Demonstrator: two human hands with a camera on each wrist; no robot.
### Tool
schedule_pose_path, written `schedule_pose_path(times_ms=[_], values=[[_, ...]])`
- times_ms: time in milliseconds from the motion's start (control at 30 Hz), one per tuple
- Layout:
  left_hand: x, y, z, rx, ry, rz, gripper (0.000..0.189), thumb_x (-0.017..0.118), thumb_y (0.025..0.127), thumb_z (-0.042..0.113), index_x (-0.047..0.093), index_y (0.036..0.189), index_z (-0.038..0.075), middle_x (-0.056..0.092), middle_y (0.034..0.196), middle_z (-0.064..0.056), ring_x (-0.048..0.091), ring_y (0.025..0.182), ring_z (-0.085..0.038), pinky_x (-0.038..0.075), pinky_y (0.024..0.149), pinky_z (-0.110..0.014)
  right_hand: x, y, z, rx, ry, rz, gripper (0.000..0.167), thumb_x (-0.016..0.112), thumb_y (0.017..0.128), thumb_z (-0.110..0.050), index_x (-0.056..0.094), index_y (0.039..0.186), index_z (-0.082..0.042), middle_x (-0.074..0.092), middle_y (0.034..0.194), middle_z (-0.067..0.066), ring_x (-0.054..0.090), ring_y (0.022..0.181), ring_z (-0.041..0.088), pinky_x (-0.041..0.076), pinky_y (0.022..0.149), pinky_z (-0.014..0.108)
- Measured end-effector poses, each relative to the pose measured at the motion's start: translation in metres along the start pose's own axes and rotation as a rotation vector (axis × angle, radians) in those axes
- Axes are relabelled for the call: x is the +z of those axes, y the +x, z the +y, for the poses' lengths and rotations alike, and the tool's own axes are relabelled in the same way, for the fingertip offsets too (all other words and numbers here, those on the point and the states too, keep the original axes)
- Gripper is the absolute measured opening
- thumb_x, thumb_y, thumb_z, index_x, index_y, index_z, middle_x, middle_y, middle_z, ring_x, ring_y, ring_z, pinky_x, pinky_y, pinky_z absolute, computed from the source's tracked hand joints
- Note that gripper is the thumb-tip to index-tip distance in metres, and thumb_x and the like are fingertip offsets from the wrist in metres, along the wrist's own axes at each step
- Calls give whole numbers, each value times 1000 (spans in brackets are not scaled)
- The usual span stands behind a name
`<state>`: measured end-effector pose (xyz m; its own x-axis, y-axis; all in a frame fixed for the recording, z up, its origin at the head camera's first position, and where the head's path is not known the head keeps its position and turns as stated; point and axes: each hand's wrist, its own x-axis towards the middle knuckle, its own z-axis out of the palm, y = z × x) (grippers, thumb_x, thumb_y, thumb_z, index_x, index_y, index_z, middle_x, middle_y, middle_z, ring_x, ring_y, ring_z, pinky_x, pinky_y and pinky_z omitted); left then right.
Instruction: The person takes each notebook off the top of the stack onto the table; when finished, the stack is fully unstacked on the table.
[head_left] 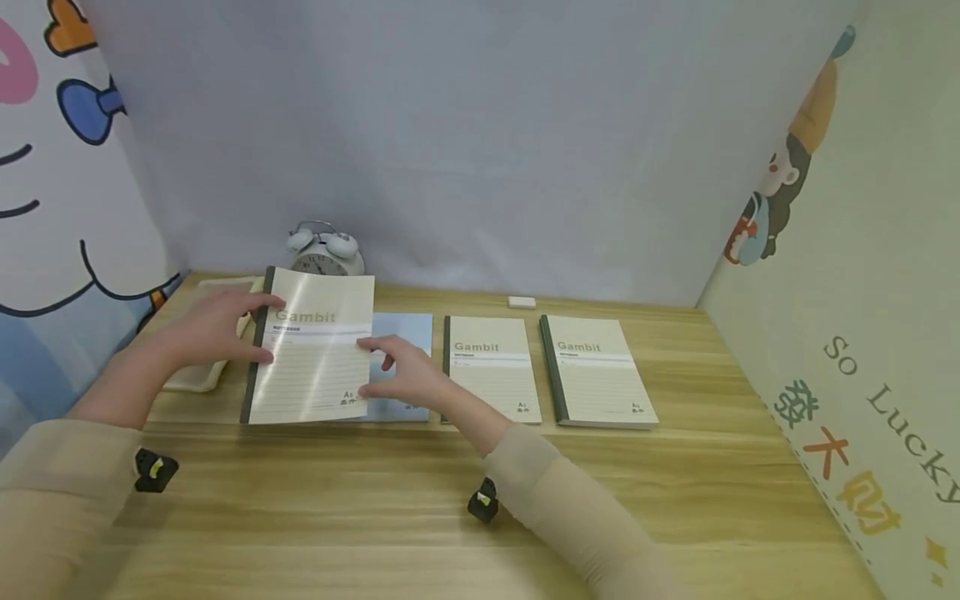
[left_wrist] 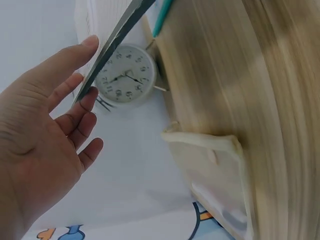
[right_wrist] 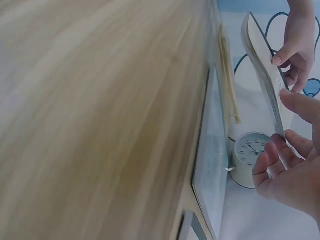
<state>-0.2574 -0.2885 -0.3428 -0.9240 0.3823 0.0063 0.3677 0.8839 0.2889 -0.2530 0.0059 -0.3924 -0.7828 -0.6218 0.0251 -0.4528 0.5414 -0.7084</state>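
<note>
Both hands hold a cream "Gambit" notebook [head_left: 315, 367] with a dark spine, raised above the table at the left. My left hand [head_left: 213, 327] pinches its spine edge between thumb and fingers; in the left wrist view that dark spine [left_wrist: 114, 44] runs up from the fingertips. On the opposite edge, my right hand [head_left: 408, 373] grips the cover between thumb and fingers. Seen from the right wrist, the notebook [right_wrist: 264, 67] is nearly edge-on and slightly bowed. Partly hidden beneath it lies a light blue notebook or sheet [head_left: 405, 329].
Two more cream notebooks, one in the middle [head_left: 491, 379] and one further right [head_left: 603, 387], lie on the wooden table [head_left: 360, 508]. Behind are a white alarm clock [head_left: 324, 254] and a small white block [head_left: 522, 302]. A cream-edged see-through pouch [head_left: 191, 379] lies left.
</note>
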Motion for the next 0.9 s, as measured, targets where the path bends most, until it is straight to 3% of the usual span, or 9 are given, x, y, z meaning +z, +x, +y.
schedule_pose_path(times_ms=[200, 533, 633, 767, 900], values=[[5, 0, -19, -49, 91, -21, 83, 80, 69, 44, 49, 133, 1, 48, 130, -32, 37, 119, -53, 31, 94, -67, 21, 24, 0, 17, -8, -9, 66, 76, 80, -27, 48, 139, -19, 53, 130, -1, 47, 91, 10, 40, 66, 18], [18, -1, -44, -136, 87, -54, 83, 79, 70, 46, 48, 134, 3, 42, 130, -38, 31, 117, -56, 23, 94, -72, 42, 48, 1, 15, -70, -90, 64, 75, 81, -27, 49, 139, -17, 55, 132, 1, 52, 97, 12, 42, 75, 16], [22, 0, -49, -162, 74, -71, 83, 79, 70, 46, 47, 134, 4, 40, 130, -39, 30, 116, -56, 22, 93, -73, 48, 52, 2, 26, -91, -87, 62, 74, 82, -28, 50, 138, -17, 55, 134, 1, 55, 104, 12, 44, 82, 16], [25, 2, -52, -170, 91, -86, 82, 78, 71, 46, 47, 134, 4, 42, 127, -37, 32, 115, -57, 26, 88, -73, 52, 54, 1, 53, -128, -87, 61, 73, 83, -31, 50, 138, -19, 53, 136, -1, 48, 125, 15, 37, 103, 24], [29, 4, -55, -164, 83, -98, 80, 78, 72, 46, 47, 134, 5, 42, 127, -37, 31, 115, -58, 27, 86, -73, 51, 55, 0, 99, -191, -93, 60, 72, 83, -35, 50, 138, -23, 52, 138, -5, 42, 128, 18, 34, 106, 30]])
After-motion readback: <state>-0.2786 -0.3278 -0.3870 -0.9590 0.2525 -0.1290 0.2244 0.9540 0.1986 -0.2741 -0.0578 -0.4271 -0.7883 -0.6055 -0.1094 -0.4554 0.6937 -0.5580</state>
